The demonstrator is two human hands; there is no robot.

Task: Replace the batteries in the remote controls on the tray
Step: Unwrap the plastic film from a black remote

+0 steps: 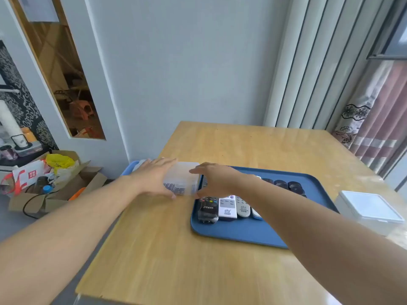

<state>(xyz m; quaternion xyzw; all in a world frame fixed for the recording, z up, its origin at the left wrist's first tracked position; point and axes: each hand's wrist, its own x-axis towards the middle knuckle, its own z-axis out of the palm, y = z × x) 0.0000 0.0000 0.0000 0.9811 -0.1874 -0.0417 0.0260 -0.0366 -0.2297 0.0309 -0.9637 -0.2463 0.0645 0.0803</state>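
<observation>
A clear plastic battery box (182, 177) with dark batteries inside stands on the wooden table (176, 249), just left of the blue tray (242, 235). My left hand (152, 177) lies over the box's left side, fingers straight across its top and thumb at its front edge. My right hand (218, 179) reaches across the tray to the box's right end, with fingers stretched above and thumb below. On the tray lie a black remote (207, 209), a white remote (228, 208), a grey remote (242, 209) and several dark remotes (288, 186) further back. My right arm hides part of the row.
A white lidded box (370, 210) sits at the table's right edge. Behind my left hand a light-blue tray (128, 169) pokes past the table's left edge. On the floor to the left stands a cardboard box (55, 194) full of bags. A wall and curtains close off the far side.
</observation>
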